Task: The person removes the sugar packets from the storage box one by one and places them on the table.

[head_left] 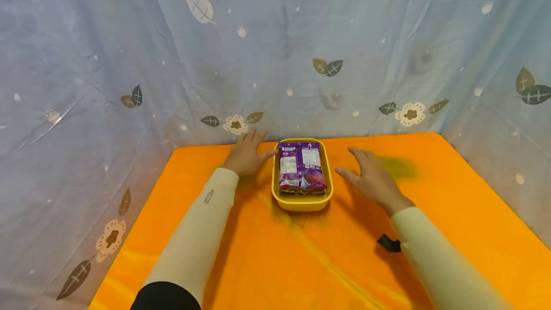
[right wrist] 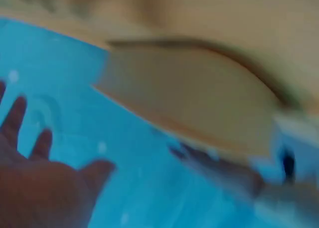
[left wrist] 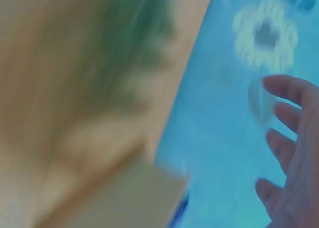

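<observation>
While the purple packet [head_left: 301,164] lies in the yellow tub [head_left: 303,204], the left hand [head_left: 247,154] is just beside it, the right hand [head_left: 372,176] near its opposite side, both loosely spread

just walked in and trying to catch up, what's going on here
A person has both hands around a yellow tub on the orange tabletop: the left hand close by its left side, the right hand apart from it on the right. Neither hand grips anything. Purple packaging lies inside the tub. Whether the left thumb touches the rim is hard to tell.
</observation>
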Demonstrator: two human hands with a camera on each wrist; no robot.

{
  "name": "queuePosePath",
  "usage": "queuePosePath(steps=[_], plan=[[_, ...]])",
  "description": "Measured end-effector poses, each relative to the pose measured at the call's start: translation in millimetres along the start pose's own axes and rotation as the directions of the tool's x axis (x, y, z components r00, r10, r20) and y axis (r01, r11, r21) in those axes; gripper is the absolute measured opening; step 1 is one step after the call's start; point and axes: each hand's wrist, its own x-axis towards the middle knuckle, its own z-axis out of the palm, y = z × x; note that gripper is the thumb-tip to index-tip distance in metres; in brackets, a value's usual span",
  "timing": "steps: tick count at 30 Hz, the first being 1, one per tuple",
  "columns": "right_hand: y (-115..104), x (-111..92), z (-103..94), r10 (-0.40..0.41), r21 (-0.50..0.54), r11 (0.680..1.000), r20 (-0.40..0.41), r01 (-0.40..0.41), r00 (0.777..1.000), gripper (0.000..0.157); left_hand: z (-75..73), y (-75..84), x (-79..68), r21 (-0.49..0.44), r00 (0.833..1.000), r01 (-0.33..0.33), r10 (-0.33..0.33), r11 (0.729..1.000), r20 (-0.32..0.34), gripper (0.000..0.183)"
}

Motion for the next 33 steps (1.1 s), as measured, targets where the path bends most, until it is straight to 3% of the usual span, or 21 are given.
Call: queuePosePath(steps=[4,9,14,25,29,33], plan=[[5,39,-7.6,0.006,-0.267,0.964,0.031,0.003,1.0,0.095,3.4,-30.4,7.2,0.082,0.99,0.135,-0.137,0.987,0.02,0.09],[15,58,-12.8,0.099,-0.361,0.931,0.11,-0.053,0.989,0.098,8.9,-55.0,0.0,0.095,0.963,0.256,-0.262,0.962,0.059,0.093],[16,61,-16.3,0.125,-0.334,0.939,0.124,-0.078,0.984,0.098,11.2,-61.3,-2.9,0.121,0.961,0.269,-0.275,0.955,0.038,0.092],[20,63,-16.5,0.136,-0.338,0.938,0.144,-0.081,0.98,0.099,3.5,-50.2,3.2,0.134,0.961,0.261,-0.27,0.956,0.054,0.1],[19,64,-15.9,0.135,-0.322,0.943,0.155,-0.08,0.979,0.099,4.4,-50.9,5.2,0.075,0.958,0.275,-0.279,0.959,0.063,0.094],[19,65,-15.1,0.132,-0.308,0.948,0.16,-0.077,0.978,0.097,4.9,-46.1,8.5,-0.042,0.956,0.29,-0.287,0.956,0.062,0.09]])
